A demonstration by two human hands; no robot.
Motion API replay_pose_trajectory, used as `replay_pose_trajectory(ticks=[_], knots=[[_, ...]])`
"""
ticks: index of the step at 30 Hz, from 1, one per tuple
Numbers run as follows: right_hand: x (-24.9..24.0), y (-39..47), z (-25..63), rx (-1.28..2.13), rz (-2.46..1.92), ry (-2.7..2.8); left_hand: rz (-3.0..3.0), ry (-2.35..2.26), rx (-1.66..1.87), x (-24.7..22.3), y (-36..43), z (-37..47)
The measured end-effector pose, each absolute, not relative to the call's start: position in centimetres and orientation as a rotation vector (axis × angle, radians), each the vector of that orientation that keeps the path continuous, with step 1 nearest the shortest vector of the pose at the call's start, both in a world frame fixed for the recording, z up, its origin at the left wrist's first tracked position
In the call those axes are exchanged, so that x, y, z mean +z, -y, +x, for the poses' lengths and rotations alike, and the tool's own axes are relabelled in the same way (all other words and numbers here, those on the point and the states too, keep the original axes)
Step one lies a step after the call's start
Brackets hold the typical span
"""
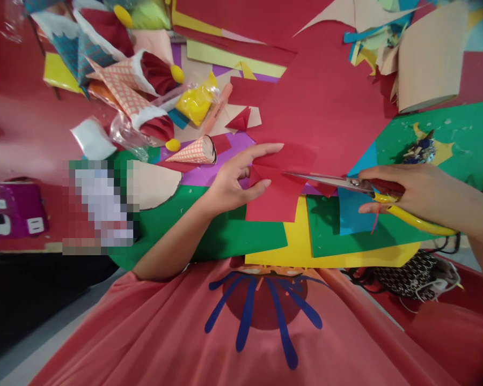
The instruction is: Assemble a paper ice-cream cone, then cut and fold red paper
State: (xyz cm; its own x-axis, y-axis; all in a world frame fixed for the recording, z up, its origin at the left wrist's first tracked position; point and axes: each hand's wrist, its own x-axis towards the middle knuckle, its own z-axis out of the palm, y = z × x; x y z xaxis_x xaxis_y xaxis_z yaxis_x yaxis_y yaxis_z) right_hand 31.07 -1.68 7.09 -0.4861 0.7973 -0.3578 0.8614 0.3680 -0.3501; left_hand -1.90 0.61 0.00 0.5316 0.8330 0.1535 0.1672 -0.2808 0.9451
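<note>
Near the middle of the head view, my left hand (241, 179) grips the left edge of a large red paper sheet (326, 102), thumb and fingers on either side of it. A lower flap of red paper hangs below those fingers. From the right, my right hand (402, 190) is closed round the yellow handles of a pair of scissors (346, 182). The blades point left, and their tips lie at the cut between the sheet and the flap. Whether the blades are fully closed is hard to tell.
Paper cones (191, 150) and a yellow clay packet (199, 102) lie at the upper left. A beige paper cylinder (430, 59) is at the upper right, beside scraps. Green sheets (233, 236) and a yellow sheet (330, 254) line the near edge. A purple box (20, 209) is far left.
</note>
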Motion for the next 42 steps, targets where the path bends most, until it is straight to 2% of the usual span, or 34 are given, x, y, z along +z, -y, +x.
replay_pose_trajectory(ticks=[42], knots=[[6.7,1.4,29.6,-0.860,1.492,-2.439,1.769,-0.819,0.764,-0.1,0.0,-1.5]])
